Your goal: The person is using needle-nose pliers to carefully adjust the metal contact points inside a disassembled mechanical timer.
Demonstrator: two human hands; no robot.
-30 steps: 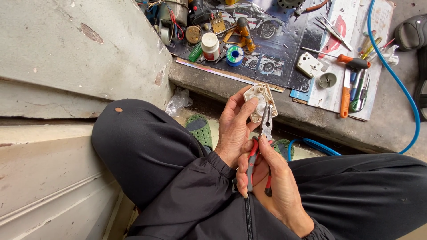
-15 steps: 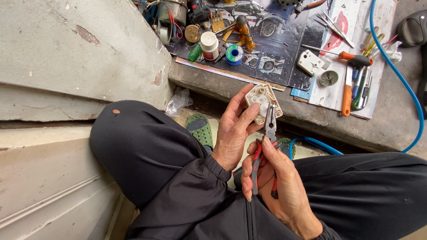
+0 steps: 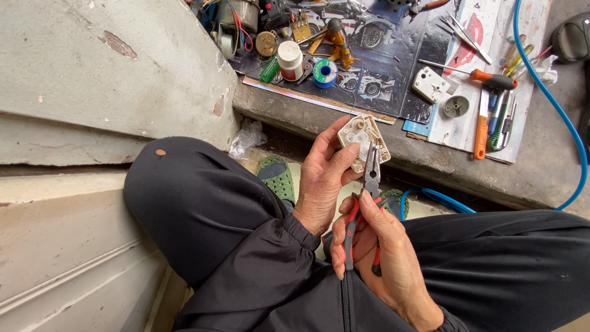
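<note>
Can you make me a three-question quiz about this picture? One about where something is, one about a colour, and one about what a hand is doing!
1. Where is the orange-handled screwdriver?
A on the ledge
B on the person's knee
C in a hand

2. What colour are the handles of the pliers?
A blue
B red and black
C yellow

3. What is the left hand doing?
A resting flat
B pointing
C holding a small cream gear mechanism

Answers: 1 A, it lies among the tools. 2 B, seen in the right hand. 3 C, fingers grip it.
</note>
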